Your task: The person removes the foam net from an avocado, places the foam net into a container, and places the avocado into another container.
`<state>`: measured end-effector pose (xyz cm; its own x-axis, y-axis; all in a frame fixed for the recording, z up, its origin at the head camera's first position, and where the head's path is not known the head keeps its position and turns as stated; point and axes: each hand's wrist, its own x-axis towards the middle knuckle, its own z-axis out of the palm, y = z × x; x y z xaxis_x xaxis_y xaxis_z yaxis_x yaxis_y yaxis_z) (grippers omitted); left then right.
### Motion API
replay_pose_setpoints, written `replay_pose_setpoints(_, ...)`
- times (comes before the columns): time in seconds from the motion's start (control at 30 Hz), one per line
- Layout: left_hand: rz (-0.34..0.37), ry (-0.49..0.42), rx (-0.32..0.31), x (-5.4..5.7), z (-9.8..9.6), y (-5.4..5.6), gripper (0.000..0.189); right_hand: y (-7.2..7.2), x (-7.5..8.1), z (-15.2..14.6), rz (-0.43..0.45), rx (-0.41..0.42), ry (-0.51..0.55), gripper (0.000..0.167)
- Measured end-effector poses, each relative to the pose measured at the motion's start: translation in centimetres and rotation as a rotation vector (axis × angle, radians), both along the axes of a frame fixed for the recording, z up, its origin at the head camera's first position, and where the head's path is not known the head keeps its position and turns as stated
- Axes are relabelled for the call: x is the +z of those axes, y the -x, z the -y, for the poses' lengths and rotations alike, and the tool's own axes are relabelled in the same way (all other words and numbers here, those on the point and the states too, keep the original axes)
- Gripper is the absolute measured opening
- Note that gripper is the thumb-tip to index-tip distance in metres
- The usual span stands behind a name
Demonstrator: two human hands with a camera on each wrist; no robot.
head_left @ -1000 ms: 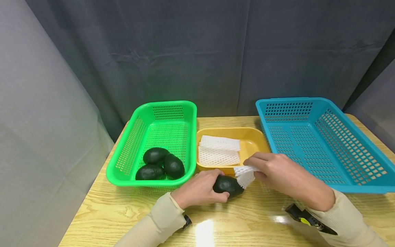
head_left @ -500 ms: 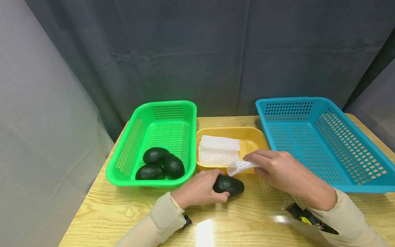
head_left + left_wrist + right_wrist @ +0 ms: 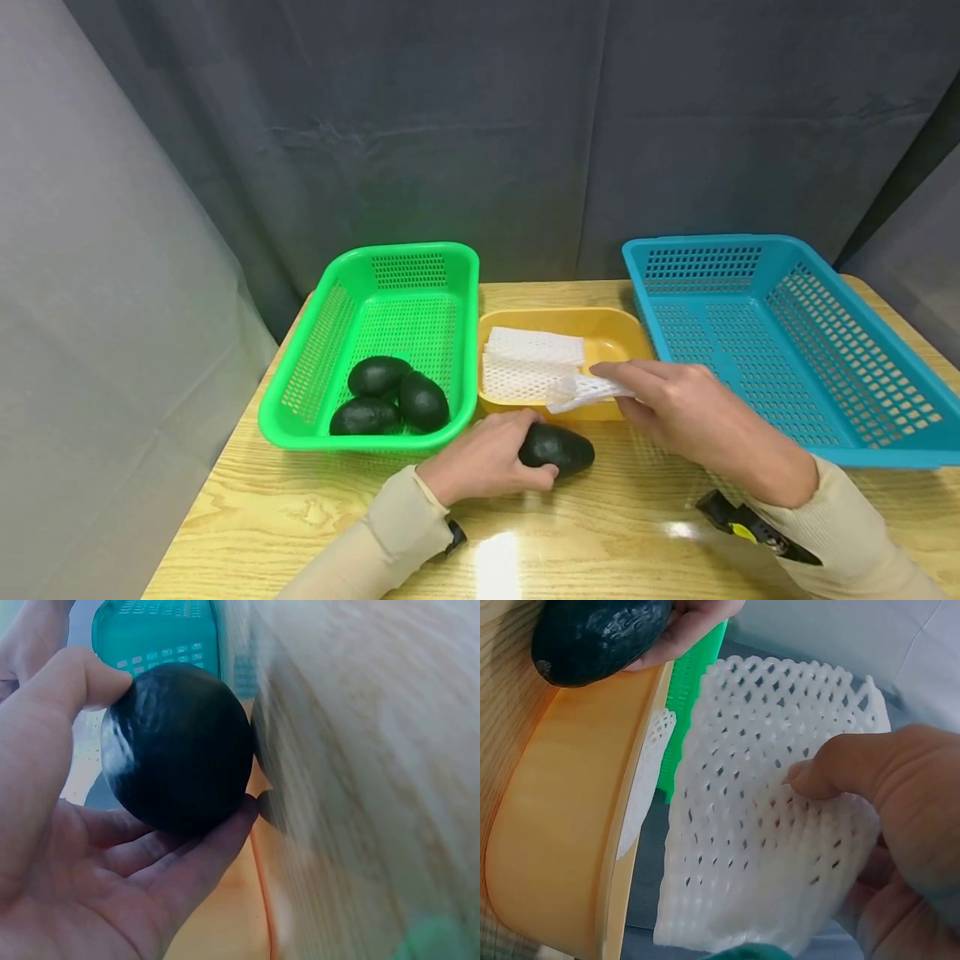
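Observation:
My left hand [image 3: 491, 458] holds a dark avocado [image 3: 558, 450] on the table in front of the yellow tray; in the left wrist view its thumb and fingers curve round the avocado [image 3: 180, 750]. To the right, my right hand [image 3: 678, 408] pinches a white foam net sleeve [image 3: 585, 392] above the tray's front rim, apart from the avocado. Seen by the right wrist camera, the thumb presses on the sleeve's mesh [image 3: 757, 802], with the other fingers partly hidden behind it. More white foam nets [image 3: 532, 358] lie in the yellow tray [image 3: 615, 333].
A green basket [image 3: 405, 283] on the left contains 3 avocados [image 3: 423, 402]. The blue basket [image 3: 750, 333] stands to the right, against the tray's right side. Behind everything hangs a dark grey curtain [image 3: 420, 125]. The wooden table [image 3: 600, 533] extends in front.
My right hand has lifted the foam net away from the avocado's tip, and the net has swung up and left over the tray's rim. My left hand and the avocado stay put.

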<state>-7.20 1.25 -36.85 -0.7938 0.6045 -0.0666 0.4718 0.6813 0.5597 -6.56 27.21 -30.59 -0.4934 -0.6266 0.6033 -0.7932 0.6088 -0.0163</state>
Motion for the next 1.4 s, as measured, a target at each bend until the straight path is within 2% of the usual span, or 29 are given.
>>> replay_pose_setpoints(0.13,-0.003,0.004,0.000,0.0,-0.1,0.0,0.038,0.1,0.0,0.0,-0.020,-0.005,0.008,0.050)
replay_pose_setpoints(0.4,-0.013,0.023,0.004,0.0,-0.1,0.0,0.046,0.4,-0.1,0.1,0.003,-0.021,0.038,0.050)
replay_pose_setpoints(0.6,0.002,0.010,0.005,0.0,0.0,-0.1,0.039,0.7,-0.4,0.3,-0.024,-0.023,0.067,0.050)
replay_pose_setpoints(0.83,-0.003,0.011,0.009,0.0,-0.2,0.0,0.033,1.2,-0.7,0.4,-0.012,-0.012,0.051,0.050)
replay_pose_setpoints(1.2,-0.008,0.009,-0.008,0.2,-0.2,0.0,0.033,2.4,0.7,1.9,-0.003,-0.037,0.045,0.045)
replay_pose_setpoints(1.4,-0.009,0.012,-0.008,0.1,-0.2,0.0,0.034,3.3,0.7,3.0,-0.004,-0.030,0.074,0.040)
